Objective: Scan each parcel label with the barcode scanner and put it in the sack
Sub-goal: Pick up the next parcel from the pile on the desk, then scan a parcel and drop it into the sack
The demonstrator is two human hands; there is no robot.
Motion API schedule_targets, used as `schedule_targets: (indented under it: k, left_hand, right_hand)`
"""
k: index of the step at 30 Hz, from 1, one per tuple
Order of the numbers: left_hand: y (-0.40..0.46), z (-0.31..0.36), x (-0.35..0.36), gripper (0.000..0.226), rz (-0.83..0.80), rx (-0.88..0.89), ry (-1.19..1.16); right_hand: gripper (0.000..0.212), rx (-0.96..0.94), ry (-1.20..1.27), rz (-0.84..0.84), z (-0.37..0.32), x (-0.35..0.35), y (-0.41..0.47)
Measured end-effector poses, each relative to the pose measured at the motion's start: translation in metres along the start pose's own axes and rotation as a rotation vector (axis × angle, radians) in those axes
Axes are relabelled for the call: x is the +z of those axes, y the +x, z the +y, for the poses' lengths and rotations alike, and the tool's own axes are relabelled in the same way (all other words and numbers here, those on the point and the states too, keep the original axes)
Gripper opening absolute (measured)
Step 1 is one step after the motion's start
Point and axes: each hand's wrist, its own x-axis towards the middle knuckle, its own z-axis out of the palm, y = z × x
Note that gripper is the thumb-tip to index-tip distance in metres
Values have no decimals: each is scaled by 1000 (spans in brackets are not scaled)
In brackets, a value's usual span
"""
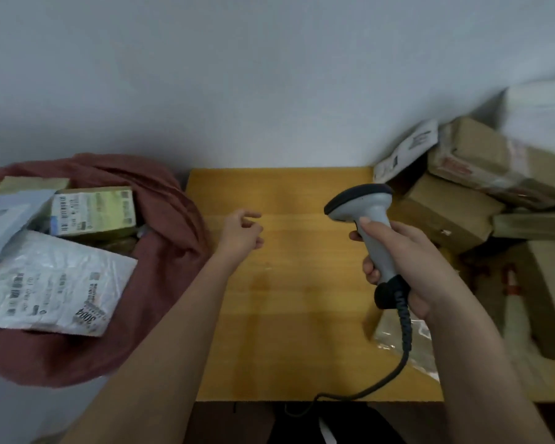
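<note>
Gripping the barcode scanner (370, 219), right hand (407, 261) above table (285, 315).

The only legible marking was the number "3004", printed in bold on the shipping label of the white plastic mailer (50, 280) lying at the mouth of the sack (161, 219). Barcodes and print on the other parcel labels were too blurred to read.

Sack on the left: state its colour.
The cloth sack is dusty reddish-pink, shown in the head view.
</note>
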Motion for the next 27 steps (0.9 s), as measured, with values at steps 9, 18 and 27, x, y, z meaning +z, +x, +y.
schedule_targets:
  k: [9,18,27]
  left_hand:
    - [-28,49,155,12,-350,79,152]
    - [-91,112,291,16,-487,170,190]
    - [-172,115,429,38,-525,-271,13]
  right_hand:
    - [26,-17,185,344,12,-134,-36]
    - [23,-106,333,449,17,-269,-60]
    - [12,-44,359,459,57,-409,-56]
